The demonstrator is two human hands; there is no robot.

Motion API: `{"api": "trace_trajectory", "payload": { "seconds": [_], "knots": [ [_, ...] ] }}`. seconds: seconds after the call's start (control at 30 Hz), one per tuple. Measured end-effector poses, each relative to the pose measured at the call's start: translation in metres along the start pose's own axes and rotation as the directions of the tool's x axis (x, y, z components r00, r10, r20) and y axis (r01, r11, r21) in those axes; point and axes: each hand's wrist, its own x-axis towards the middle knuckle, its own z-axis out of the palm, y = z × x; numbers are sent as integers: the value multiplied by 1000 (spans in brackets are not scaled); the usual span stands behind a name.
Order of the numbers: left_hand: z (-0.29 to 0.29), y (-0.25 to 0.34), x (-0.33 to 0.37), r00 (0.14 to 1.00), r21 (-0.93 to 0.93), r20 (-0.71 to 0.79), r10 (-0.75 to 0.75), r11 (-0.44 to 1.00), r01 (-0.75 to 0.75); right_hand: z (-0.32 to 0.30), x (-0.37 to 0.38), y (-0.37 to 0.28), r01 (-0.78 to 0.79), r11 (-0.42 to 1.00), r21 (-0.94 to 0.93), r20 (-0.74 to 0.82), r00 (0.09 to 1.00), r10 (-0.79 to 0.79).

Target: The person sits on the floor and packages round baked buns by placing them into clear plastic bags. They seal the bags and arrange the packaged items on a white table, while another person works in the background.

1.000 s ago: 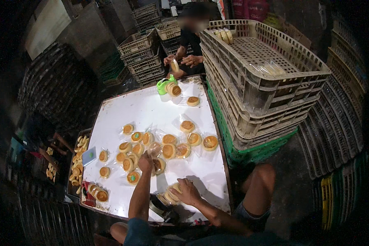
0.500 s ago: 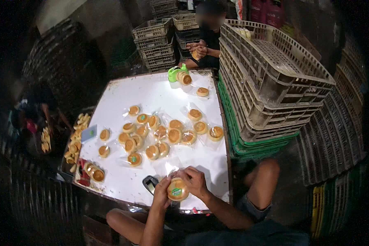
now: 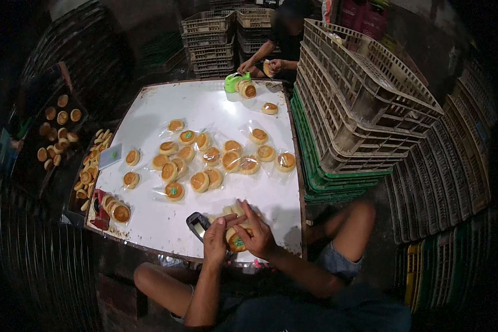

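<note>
Near the front edge of the white table, a round golden bun with a green label is between my hands, in a clear bag. My left hand grips its left side, thumb up. My right hand lies across its right side, fingers long over the folded bag top, partly covering the bun. Just beyond my left hand sits a black rounded object with a pale middle; its kind is unclear. Further off, several bagged buns spread over the middle of the table.
Stacked crates rise along the table's right side. At the left edge are a red holder beside a row of buns and a pale card. Across the table, a person holds a bun by a green tape dispenser.
My right fingers have stretched across the bag and bun, covering more of it. The view has shifted. The person opposite has reached one hand to the green dispenser.
</note>
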Motion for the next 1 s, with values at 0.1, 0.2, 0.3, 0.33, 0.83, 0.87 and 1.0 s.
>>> {"api": "trace_trajectory", "payload": {
  "seconds": [0.1, 0.2, 0.3, 0.33, 0.83, 0.87, 1.0],
  "knots": [
    [-5, 0, -1, 961, 258, -43, 273, 932, -254, 10, -4, 30, -493, 793, 357, 398, 849, 348],
    [5, 5, 2, 768, 864, -70, 637, 424, -273, 5, -7, 46, -714, 520, 469, 584, 692, 424],
    [7, 10, -8, 856, 731, 36, 516, 571, -375, -1, 8, 14, -582, 60, 811, 525, 768, 366],
    [6, 13, -13, 919, 648, 108, 378, 675, -354, -5, 14, 19, -528, 357, 770, 442, 846, 299],
    [-1, 0, 3, 992, 264, -79, -103, 957, 121, -22, 15, 27, -163, 986, -40, 128, 978, 167],
    [1, -2, 5, 996, 236, -87, 0, 971, 21, -25, 17, 26, -107, 994, 4, 164, 981, 105],
    [13, 15, 6, 993, 73, -86, -86, 993, 92, -34, 24, 27, -70, 980, 184, 206, 978, 31]
  ]
}}
